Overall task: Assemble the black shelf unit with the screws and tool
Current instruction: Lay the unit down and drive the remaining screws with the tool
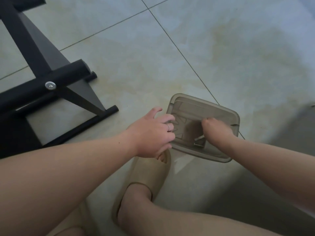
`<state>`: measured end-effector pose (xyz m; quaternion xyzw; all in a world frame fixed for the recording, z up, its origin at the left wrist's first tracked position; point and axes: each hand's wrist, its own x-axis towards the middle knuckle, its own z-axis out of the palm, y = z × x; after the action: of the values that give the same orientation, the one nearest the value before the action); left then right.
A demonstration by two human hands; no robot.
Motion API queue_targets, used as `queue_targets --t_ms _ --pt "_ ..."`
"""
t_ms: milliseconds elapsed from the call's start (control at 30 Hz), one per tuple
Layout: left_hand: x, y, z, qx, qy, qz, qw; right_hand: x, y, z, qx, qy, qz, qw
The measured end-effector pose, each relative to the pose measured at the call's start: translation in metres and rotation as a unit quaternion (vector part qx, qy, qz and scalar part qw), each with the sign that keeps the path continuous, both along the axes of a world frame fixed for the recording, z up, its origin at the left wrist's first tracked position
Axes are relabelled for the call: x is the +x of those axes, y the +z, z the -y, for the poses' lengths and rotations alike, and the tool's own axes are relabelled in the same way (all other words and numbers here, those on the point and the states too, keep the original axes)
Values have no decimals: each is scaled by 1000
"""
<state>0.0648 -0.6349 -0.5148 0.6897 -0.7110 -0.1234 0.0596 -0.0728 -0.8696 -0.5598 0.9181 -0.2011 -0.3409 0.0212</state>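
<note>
The black shelf unit [34,79] lies on the floor at the upper left, with a silver screw [50,85] in one of its tubes. A translucent brown plastic box [219,114] sits on the tiles at centre right. My left hand [153,133] rests on the box's left rim with loosely spread fingers. My right hand [216,128] reaches down into the box with curled fingers, and its fingertips are hidden. A small metal tool [199,141] lies on the box floor just beside that hand. Whether the right hand grips it I cannot tell.
My foot in a beige slipper [148,178] stands just below the box, touching its near corner. Pale floor tiles [221,57] stretch away beyond the box. A grey blurred shape [300,123] sits at the right edge.
</note>
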Motion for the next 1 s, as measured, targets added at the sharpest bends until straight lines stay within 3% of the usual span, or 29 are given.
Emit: queue_targets --t_ms 467,633,767,867,1000 --pt "-5 -2 -3 29 15 -3 999 12 -10 6 36 31 38 998" --pt "0 0 -6 46 13 9 999 16 -2 -1 89 -15 92 992" --pt "2 13 -11 137 37 33 989 19 22 -15 137 -73 141 978" --pt "8 34 -14 153 70 31 985 30 52 -20 161 -67 187 967" --pt "22 91 -20 170 159 -63 971 63 113 -33 187 -79 258 944"
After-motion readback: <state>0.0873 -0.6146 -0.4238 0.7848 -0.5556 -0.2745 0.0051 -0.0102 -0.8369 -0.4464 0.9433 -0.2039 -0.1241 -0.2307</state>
